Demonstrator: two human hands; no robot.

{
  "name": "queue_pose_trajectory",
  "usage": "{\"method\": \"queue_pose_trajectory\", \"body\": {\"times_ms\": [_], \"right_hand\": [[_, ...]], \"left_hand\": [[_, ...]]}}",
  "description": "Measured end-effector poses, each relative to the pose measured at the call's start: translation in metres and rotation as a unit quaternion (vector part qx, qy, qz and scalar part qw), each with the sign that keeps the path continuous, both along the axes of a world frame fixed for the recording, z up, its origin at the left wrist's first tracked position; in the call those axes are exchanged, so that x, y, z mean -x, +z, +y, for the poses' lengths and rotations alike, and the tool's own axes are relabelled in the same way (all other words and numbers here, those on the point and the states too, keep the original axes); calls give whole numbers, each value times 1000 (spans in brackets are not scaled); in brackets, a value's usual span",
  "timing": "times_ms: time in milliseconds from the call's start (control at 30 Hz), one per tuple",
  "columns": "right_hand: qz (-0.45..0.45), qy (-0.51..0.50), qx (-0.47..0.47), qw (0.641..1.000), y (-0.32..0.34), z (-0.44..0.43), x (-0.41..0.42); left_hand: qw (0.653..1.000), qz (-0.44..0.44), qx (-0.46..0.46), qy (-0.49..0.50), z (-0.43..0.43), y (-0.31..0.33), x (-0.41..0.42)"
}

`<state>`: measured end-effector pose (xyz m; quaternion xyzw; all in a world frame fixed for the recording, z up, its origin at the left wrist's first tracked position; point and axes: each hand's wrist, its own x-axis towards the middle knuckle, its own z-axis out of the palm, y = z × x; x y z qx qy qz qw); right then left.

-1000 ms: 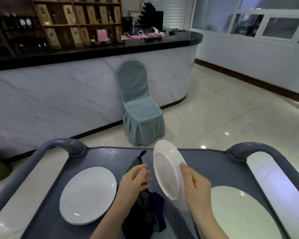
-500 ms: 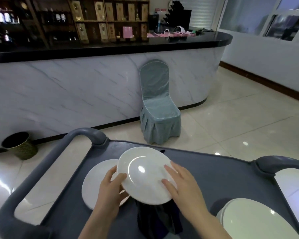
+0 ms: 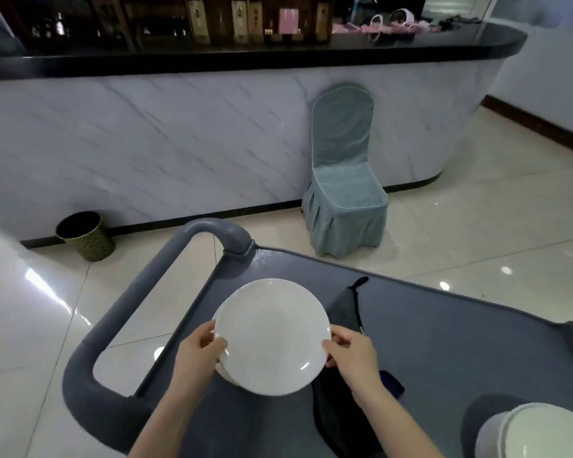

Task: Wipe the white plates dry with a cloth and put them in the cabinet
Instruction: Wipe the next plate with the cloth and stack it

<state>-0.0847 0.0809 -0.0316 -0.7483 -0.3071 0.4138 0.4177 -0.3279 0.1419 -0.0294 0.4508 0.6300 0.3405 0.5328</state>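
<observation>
- Left hand [image 3: 199, 355] and right hand [image 3: 351, 355] each pinch the white plate [image 3: 272, 335] by opposite rims, thumbs on top.
- It's level over a second plate [image 3: 228, 375] on the grey cart [image 3: 444, 352]; can't tell if they're touching.
- Dark cloth [image 3: 344, 305] lies just to the right.

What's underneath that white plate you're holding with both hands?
A second white plate lies under the held plate; only its left rim peeks out. The dark cloth seems to run beneath the right edge. Whether the plates touch is hidden.
</observation>
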Motion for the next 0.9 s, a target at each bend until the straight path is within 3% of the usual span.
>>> {"method": "queue_pose_trajectory", "body": {"times_ms": [167,333,600,733,900], "right_hand": [[-49,14,27,998,-19,27,22],[-100,10,52,994,-32,39,34],[-192,26,67,979,-41,39,36],[-185,33,66,980,-41,37,33],[-144,6,47,988,-27,22,17]], "left_hand": [[990,129,-44,-38,23,-21,18],[979,194,-48,-39,32,-42,23],[979,195,-50,-33,28,-49,19],[976,209,-49,-45,26,-50,17],[974,204,-99,27,20,-36,0]]}}
